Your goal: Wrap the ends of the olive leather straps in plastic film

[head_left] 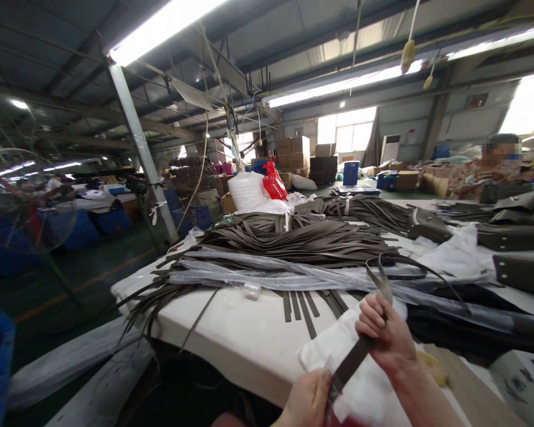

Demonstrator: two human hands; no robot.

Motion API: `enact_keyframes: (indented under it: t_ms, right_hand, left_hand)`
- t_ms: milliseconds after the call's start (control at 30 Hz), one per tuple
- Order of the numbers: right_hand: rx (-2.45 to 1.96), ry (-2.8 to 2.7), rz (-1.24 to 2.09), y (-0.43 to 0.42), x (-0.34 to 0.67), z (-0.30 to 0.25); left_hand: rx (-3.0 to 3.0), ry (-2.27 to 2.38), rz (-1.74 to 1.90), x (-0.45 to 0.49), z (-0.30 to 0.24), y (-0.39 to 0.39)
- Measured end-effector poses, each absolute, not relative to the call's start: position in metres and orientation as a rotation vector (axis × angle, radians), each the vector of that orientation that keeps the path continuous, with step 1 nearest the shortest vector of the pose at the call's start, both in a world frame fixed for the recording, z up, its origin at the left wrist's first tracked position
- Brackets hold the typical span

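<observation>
A dark grey-green flat strap [353, 359] runs between my two hands over the near edge of the table. My right hand [385, 335] is closed round it higher up, and loose strap ends stick up above that fist and curve off to the right. Lower down, my left hand [309, 394] pinches the strap with thumb and fingers; something clear and shiny shows there, partly hidden. White padded cloth or film [369, 379] lies under and behind the strap. Just beyond my hands, long clear plastic sleeves [271, 276] lie across a big heap of similar straps [289, 237].
The white-covered table [244, 326] has its near edge in front of me. A red bag [273, 179] and white foam roll [247, 190] stand at its far side. A co-worker [493, 169] is at the far right. A metal post [140, 148] rises left, near a fan [31, 201].
</observation>
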State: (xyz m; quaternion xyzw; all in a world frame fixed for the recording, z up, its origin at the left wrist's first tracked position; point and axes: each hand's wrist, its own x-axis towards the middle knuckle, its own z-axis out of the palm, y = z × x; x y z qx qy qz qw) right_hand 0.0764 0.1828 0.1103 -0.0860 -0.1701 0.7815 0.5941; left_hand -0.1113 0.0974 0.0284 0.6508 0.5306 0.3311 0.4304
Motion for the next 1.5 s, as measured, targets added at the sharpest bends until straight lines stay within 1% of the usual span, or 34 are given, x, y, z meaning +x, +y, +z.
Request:
enact_keyframes:
  t_ms: [133,267,333,467,600,833,1067,1133,1300,1367,1500]
  right_hand:
    - [-0.18,-0.461,1.847,0.171,0.066,0.111]
    - [-0.261,-0.476,1.894,0.152,0.028,0.09]
    - [-0.28,-0.478,1.927,0.15,0.02,0.082]
    - [-0.257,-0.416,1.831,0.173,0.048,0.088]
    - [-0.245,-0.362,1.727,0.192,0.073,0.1]
    - [-0.344,-0.41,1.923,0.162,0.022,0.071]
    - [-0.263,-0.364,1.724,0.191,0.074,0.099]
    - [-0.273,-0.363,1.742,0.184,0.066,0.097]
    - [-0.394,-0.403,1.906,0.156,0.02,0.073]
    - [-0.392,-0.427,1.882,0.16,0.026,0.073]
    - [-0.3,-0.39,1.732,0.188,0.065,0.092]
  left_hand:
    - [1.541,1.248,0.815,-0.101,0.027,0.099]
    - [1.357,1.204,0.918,-0.088,0.033,0.097]
    - [1.359,1.244,0.959,-0.089,0.037,0.095]
    - [1.579,1.33,0.932,-0.102,0.045,0.089]
    - [1.621,1.33,0.876,-0.108,0.049,0.088]
    - [1.593,1.321,0.951,-0.098,0.044,0.095]
    - [1.605,1.37,0.888,-0.105,0.042,0.089]
    - [1.595,1.36,0.897,-0.1,0.043,0.092]
    - [1.557,1.357,0.928,-0.091,0.044,0.098]
    - [1.583,1.364,0.924,-0.095,0.042,0.096]
    - [1.627,1.385,0.89,-0.104,0.042,0.088]
